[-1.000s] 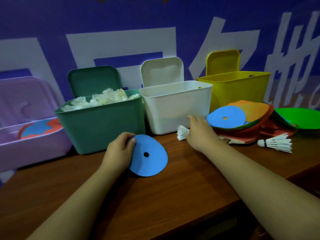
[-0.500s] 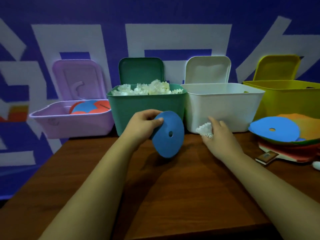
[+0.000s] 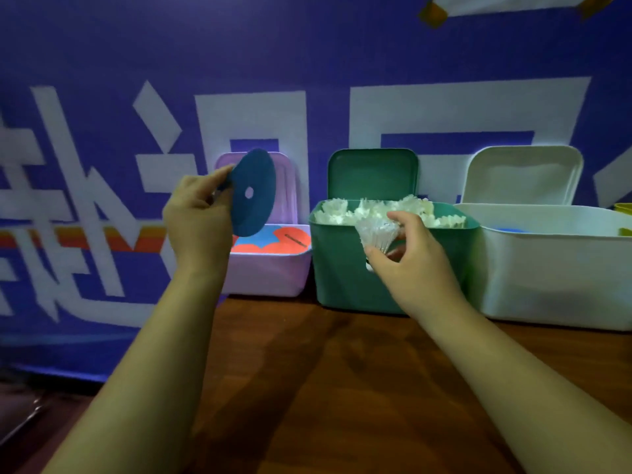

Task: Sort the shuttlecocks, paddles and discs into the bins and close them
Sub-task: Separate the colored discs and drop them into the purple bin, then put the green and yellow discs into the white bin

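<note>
— Why do we hold both raised?
— Our left hand [image 3: 198, 217] pinches the blue disc [image 3: 254, 193] by its rim before the purple bin [image 3: 266, 277]; our right hand [image 3: 415, 268] pinches the shuttlecock [image 3: 378, 232] at the green bin [image 3: 342, 271], probably sorting two together.

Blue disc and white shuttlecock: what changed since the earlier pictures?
The left hand lifted the blue flat disc off the wooden table up before the lilac plastic bin. The right hand raised the white feather shuttlecock to the green plastic bin. Both grips held; bins stay open.
</note>
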`<state>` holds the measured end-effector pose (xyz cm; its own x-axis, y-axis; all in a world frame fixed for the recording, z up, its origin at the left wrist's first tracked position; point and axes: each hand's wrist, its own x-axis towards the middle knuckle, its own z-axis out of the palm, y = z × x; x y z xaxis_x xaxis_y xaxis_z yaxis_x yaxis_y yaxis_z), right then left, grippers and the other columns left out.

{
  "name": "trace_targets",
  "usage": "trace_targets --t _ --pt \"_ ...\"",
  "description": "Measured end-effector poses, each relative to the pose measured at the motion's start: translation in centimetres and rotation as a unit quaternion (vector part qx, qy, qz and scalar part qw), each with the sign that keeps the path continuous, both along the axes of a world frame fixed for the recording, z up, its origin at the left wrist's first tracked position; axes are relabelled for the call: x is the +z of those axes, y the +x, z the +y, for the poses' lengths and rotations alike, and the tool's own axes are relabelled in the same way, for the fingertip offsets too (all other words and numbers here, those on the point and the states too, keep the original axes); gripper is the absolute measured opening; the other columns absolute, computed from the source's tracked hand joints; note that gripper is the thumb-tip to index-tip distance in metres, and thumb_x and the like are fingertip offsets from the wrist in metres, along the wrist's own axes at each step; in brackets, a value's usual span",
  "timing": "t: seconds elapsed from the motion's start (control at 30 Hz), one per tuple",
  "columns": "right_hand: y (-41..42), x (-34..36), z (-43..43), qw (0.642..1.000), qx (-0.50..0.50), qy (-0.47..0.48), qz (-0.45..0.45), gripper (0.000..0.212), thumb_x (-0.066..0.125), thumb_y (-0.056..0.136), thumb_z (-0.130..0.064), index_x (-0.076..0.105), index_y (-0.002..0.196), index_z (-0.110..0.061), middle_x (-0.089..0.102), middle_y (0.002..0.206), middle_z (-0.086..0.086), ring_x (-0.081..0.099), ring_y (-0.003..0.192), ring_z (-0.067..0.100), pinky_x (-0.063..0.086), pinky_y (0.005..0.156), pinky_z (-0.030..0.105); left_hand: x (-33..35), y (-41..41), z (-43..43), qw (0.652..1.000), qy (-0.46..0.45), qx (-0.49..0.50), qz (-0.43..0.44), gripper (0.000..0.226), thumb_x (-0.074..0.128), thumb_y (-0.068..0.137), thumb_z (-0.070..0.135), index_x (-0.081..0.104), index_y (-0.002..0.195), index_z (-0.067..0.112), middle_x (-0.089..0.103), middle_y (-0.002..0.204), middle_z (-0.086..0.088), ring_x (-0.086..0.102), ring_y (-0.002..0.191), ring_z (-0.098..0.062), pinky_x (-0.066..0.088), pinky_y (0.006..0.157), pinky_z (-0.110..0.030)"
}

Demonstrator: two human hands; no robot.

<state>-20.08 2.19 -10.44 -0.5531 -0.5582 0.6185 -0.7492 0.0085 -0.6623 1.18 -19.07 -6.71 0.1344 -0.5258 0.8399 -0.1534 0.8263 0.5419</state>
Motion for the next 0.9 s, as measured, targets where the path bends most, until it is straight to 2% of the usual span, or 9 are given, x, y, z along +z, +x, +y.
trace_targets --t 0.07,0.1,0.17,0.2,0.33,0.47,0.63,0.73,0.9 --pt "0.2 0.2 -1.2 1.000 0.004 -0.019 -0.015 0.058 0.074 0.093 -0.039 0.047 0.144 -0.036 0.062 0.116 -0.008 0.064 0.091 0.007 0.049 0.078 0.026 -0.8 -1.0 -3.1 0.995 -0.042 0.041 -0.077 0.028 0.072 0.096 0.015 0.077 0.123 0.023 0.072 0.110 0.000 0.065 0.098 -0.016 0.052 0.084 -0.019" --pt "0.2 0.2 -1.6 0.999 0.003 -0.030 -0.021 0.057 0.075 0.093 -0.039 0.048 0.144 -0.036 0.063 0.115 -0.007 0.065 0.097 0.010 0.050 0.081 0.027 -1.9 -2.0 -4.5 0.983 -0.041 0.075 -0.163 0.034 0.072 0.094 0.013 0.075 0.127 0.024 0.072 0.113 -0.003 0.065 0.103 -0.024 0.053 0.093 -0.033" --pt "-0.1 0.6 -2.4 0.998 -0.007 -0.057 -0.022 0.059 0.076 0.092 -0.038 0.048 0.144 -0.033 0.065 0.123 -0.005 0.063 0.110 0.014 0.050 0.088 0.029 -4.8 -3.8 -6.1 0.929 0.031 0.144 -0.339 0.046 0.071 0.094 0.018 0.066 0.137 0.032 0.068 0.131 0.000 0.056 0.124 -0.032 0.036 0.113 -0.064" --pt "-0.3 0.8 -2.7 0.997 -0.015 -0.072 -0.017 0.059 0.076 0.093 -0.038 0.048 0.144 -0.032 0.064 0.129 -0.005 0.062 0.115 0.016 0.051 0.091 0.029 -6.5 -4.4 -6.2 0.909 0.063 0.148 -0.386 0.045 0.068 0.096 0.021 0.064 0.139 0.032 0.063 0.140 0.003 0.049 0.134 -0.030 0.025 0.117 -0.070" --pt "-2.0 2.7 -3.7 0.992 -0.053 -0.112 -0.006 0.059 0.076 0.094 -0.035 0.047 0.145 -0.028 0.062 0.124 -0.005 0.060 0.108 0.014 0.041 0.075 0.007 -10.6 -4.9 -6.4 0.899 0.033 0.125 -0.419 0.039 0.057 0.099 0.022 0.065 0.136 0.029 0.059 0.144 0.005 0.045 0.141 -0.023 0.016 0.125 -0.063" --pt "-3.1 4.6 -5.4 0.990 -0.069 -0.122 0.005 0.058 0.076 0.094 -0.032 0.046 0.142 -0.022 0.058 0.119 -0.006 0.056 0.105 0.012 0.036 0.067 -0.004 -11.0 -4.5 -6.3 0.912 0.025 0.141 -0.384 0.030 0.057 0.097 0.021 0.070 0.124 0.024 0.069 0.124 0.002 0.057 0.119 -0.025 0.039 0.113 -0.053" --pt "-3.8 5.7 -8.7 0.995 -0.064 -0.081 0.016 0.065 0.079 0.089 -0.040 0.045 0.142 -0.027 0.057 0.130 0.001 0.057 0.113 0.019 0.044 0.077 0.016 -11.6 -4.7 -6.1 0.905 0.017 0.135 -0.403 0.038 0.062 0.091 0.013 0.064 0.128 0.024 0.064 0.125 0.002 0.054 0.121 -0.026 0.039 0.114 -0.054" --pt "-4.4 6.1 -9.6 0.981 -0.124 0.104 0.107 0.077 0.076 0.085 -0.048 0.042 0.150 -0.028 0.055 0.141 0.006 0.046 0.132 0.031 0.043 0.106 0.041 -11.3 -4.9 -5.9 0.910 0.029 0.136 -0.390 0.045 0.062 0.089 0.010 0.064 0.133 0.020 0.063 0.129 -0.001 0.052 0.123 -0.027 0.038 0.115 -0.053" --pt "-4.3 4.8 -7.2 0.985 -0.109 0.070 0.111 0.051 0.064 0.091 -0.030 0.055 0.141 -0.021 0.057 0.139 0.000 0.042 0.134 0.025 0.040 0.112 0.041 -10.5 -5.4 -4.1 0.923 0.000 0.103 -0.370 0.046 0.067 0.088 0.007 0.064 0.133 0.014 0.062 0.132 -0.006 0.052 0.122 -0.028 0.042 0.108 -0.048"
